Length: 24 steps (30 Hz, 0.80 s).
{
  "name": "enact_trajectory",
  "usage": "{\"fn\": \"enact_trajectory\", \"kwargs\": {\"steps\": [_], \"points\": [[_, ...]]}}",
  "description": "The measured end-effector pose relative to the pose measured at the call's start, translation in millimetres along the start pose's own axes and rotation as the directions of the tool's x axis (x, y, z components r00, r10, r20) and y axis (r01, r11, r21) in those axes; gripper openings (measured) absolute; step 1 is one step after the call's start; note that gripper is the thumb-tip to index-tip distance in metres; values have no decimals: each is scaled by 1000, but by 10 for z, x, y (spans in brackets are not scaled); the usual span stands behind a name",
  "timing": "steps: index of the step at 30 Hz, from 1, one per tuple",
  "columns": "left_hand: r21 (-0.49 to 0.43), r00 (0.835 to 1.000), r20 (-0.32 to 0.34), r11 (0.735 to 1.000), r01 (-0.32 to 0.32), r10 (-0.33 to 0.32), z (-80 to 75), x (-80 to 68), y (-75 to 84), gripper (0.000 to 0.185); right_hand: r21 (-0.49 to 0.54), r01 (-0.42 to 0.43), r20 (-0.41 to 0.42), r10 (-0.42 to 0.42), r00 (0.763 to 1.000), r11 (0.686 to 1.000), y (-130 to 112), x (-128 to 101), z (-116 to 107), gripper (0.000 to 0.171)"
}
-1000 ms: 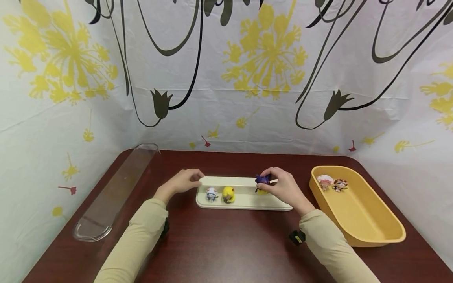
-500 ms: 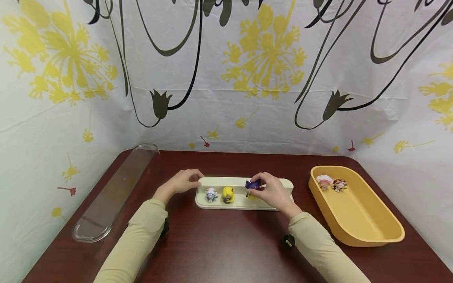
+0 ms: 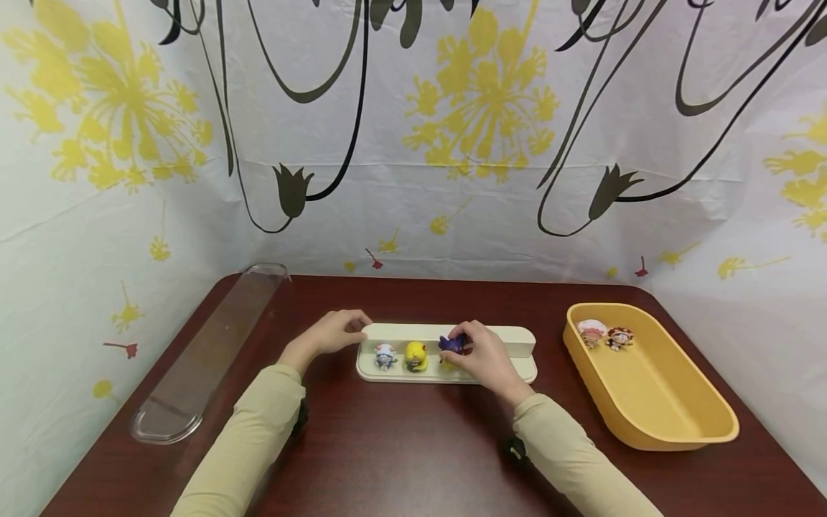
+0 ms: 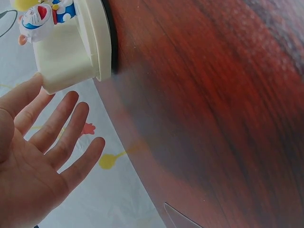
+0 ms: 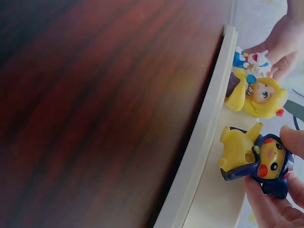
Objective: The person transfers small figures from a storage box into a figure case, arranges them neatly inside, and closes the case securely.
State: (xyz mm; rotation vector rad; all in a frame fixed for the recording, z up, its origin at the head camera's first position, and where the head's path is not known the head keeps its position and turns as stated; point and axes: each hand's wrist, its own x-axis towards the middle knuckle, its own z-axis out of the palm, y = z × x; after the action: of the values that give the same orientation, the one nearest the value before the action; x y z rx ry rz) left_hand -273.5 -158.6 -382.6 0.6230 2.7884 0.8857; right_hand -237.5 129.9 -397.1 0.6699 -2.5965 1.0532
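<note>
In the right wrist view, my right hand (image 3: 486, 359) pinches a yellow Pikachu figurine (image 5: 235, 151) in a dark purple hood by its head. The figurine stands over the cream stepped display base (image 3: 400, 331), right of a yellow-haired figurine (image 3: 416, 356). Left of that one, a white-and-blue Doraemon figurine (image 3: 385, 356) also stands on the front step. My left hand (image 3: 336, 332) has its fingertips at the left end of the base's raised back step, the other fingers spread, as the left wrist view (image 4: 45, 175) shows.
A yellow bin (image 3: 659, 388) at the right has two small figurines (image 3: 606, 336) in its far end. Along the table's left edge lies a long clear plastic cover (image 3: 213, 352). A patterned cloth wall (image 3: 413, 244) borders the dark red table (image 3: 400, 445).
My right hand has slid left along the base with the Pikachu figurine, coming closer to the yellow-haired one. My left hand stays at the base's left end.
</note>
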Motion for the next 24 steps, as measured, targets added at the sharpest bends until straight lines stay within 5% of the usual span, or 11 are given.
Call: {"fn": "enact_trajectory", "kwargs": {"steps": [24], "points": [[-9, 1000, -3, 1000, -10, 10, 7, 22, -31, 23, -194, 23, -19, -27, 999, 981, 0, 16, 18, 33]]}}
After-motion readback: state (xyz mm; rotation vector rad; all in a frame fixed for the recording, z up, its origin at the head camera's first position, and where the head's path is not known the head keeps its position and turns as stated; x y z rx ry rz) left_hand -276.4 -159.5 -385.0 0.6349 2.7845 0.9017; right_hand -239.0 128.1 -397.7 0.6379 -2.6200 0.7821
